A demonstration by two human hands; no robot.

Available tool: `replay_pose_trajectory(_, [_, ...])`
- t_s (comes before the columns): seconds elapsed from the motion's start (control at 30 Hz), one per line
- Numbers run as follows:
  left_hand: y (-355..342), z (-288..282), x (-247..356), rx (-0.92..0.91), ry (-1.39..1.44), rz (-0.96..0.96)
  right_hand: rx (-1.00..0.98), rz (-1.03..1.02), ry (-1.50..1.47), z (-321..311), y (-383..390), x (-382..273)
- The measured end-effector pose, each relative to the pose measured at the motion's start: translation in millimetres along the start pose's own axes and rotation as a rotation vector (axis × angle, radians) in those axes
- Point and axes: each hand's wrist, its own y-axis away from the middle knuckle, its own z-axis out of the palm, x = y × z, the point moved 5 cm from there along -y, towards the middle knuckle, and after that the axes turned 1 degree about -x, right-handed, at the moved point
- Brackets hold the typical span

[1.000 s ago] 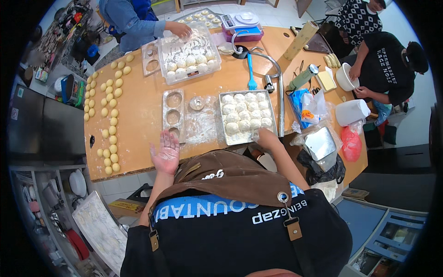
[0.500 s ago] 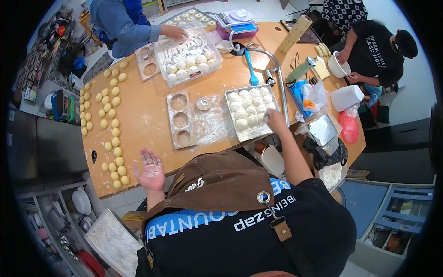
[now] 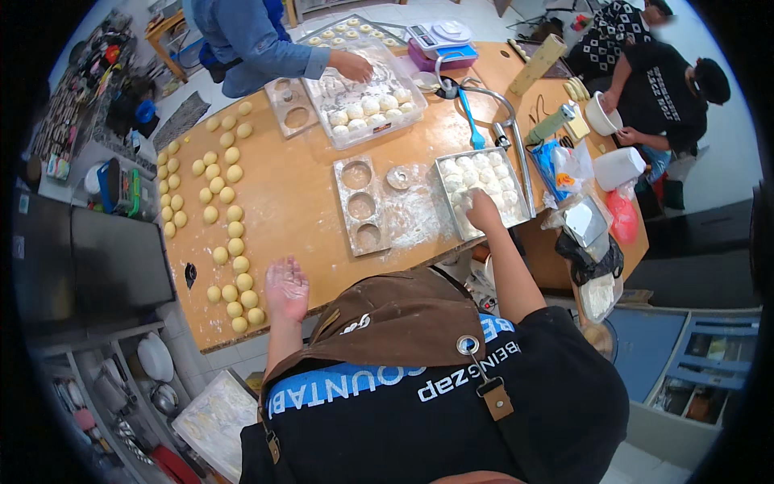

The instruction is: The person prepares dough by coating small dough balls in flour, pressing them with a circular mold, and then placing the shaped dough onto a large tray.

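My left hand [image 3: 288, 288] is open, palm up and dusted with flour. It holds nothing, above the table's front edge near round yellow dough balls [image 3: 235, 229]. My right hand [image 3: 484, 213] is over the near part of a square metal tray [image 3: 528, 208]. Its fingers are bunched together among floured dough balls [image 3: 490, 175]; whether a ball is between them is hidden. Left of the tray, a wooden mould with three round holes [image 3: 360, 202] lies beside a small ring-shaped metal piece [image 3: 398, 177] on floury wood.
A co-worker's hand [image 3: 351, 66] reaches over a clear plastic box [image 3: 367, 139] of floured balls. Another person at far right holds a white bowl [image 3: 597, 117]. A curved metal tap [image 3: 516, 121], blue brush [image 3: 472, 121], white jug [image 3: 619, 168] and scale [image 3: 439, 34] surround the tray.
The view has shifted, so the table appears farther right. My right hand has moved from the tray's right side to its near left part. My left hand stays open, palm up.
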Motion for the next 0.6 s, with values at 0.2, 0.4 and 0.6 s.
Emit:
replay_pose_trajectory(0.2, [-22.1, 48.2, -44.7, -0.143, -0.734, 0.069, 0.085, 0.123, -0.024, -28.6, -14.4, 28.9])
replay_pose_trajectory(0.4, [-31.0, 82.5, -86.1, -0.101, -1.393, 0.185, 0.097, 0.246, 0.024, -48.1, -71.6, 87.1])
replay_pose_trajectory(0.6, [-50.7, 95.2, -130.5, 0.026, -1.709, 0.310, -0.004, 0.258, 0.089, -40.2, -131.1, 118.7])
